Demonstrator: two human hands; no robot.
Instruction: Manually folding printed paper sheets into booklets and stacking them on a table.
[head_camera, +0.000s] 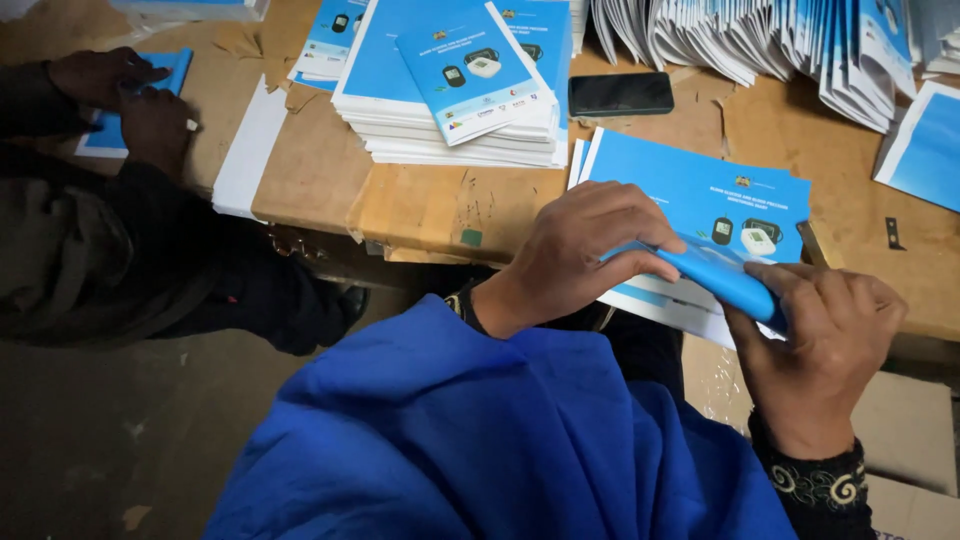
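The left hand (572, 256) lay on top of a blue booklet (722, 275), fingers curled down and thumb pressing its bent edge. The right hand (820, 345) gripped the same booklet from the near right, fingers wrapped around the rolled, folded part so that the cover bowed upward between the two hands. This booklet rested at the near edge of the wooden table (420, 200), on a small pile of like booklets (700, 190) with blue covers showing pictures of small devices. A blue cloth (480, 440) covered the person's lap just below the hands.

Farther off, left of centre, stood a taller stack of booklets (450, 100), its top copy lying askew. A dark phone (620, 94) lay flat just right of that stack. Along the far right, many folded sheets (760, 40) fanned out in a row. At the far left, another person's hands (130, 100) in dark sleeves pressed on a blue sheet (110, 130), well apart from the wearer's hands
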